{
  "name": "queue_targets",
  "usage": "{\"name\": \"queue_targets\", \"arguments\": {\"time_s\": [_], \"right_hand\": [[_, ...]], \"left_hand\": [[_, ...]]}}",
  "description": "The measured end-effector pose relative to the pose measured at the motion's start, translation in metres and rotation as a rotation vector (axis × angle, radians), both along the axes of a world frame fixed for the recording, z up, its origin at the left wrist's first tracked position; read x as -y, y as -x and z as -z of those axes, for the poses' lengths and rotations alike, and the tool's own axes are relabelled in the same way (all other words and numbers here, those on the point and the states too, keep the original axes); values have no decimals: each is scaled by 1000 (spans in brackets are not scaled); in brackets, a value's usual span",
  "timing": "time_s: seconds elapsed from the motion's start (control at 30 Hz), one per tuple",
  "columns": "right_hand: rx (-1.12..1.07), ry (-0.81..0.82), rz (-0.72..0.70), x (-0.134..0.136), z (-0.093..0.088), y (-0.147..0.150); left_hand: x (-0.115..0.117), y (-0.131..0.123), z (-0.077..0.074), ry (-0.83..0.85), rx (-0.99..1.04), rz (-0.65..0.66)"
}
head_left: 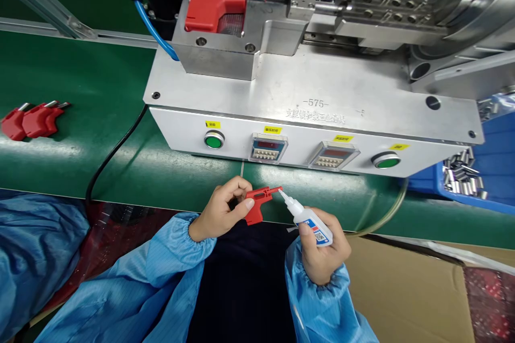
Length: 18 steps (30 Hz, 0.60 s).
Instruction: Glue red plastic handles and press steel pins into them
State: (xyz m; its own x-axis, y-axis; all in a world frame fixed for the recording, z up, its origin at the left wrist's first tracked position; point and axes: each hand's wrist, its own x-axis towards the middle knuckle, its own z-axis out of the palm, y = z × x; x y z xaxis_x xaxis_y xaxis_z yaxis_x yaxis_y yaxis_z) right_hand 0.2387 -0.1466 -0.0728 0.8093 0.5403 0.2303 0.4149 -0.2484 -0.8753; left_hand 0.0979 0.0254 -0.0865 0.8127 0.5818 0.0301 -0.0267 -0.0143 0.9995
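Note:
My left hand [225, 207] pinches a red plastic part [255, 212] shaped like a small pistol, its thin end pointing right. In my right hand [325, 249] is a white glue bottle [315, 226] with a blue and white label. The bottle tilts up to the left, and its narrow nozzle meets the thin end of the red part, or nearly so. Both hands are in front of the machine, over the near edge of the green table. Another red part [215, 8] sits in the machine's metal fixture [219, 56], with a metal rod at its right end.
The machine [306, 80] has green buttons [214, 140] and timer displays [269, 148] along its front. On the left of the table [80, 75] lie several red parts [38, 120] with metal tubes. A blue bin [499, 182] at right holds metal tubes [464, 174]. A blue sleeve [36, 257] shows at lower left.

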Motion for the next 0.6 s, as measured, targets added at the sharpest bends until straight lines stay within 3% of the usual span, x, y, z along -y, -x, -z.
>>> {"name": "queue_targets", "arguments": {"time_s": [0.6], "right_hand": [[-12, -16, -27, -1, -2, 0]], "left_hand": [[0, -1, -1, 23, -47, -4]]}}
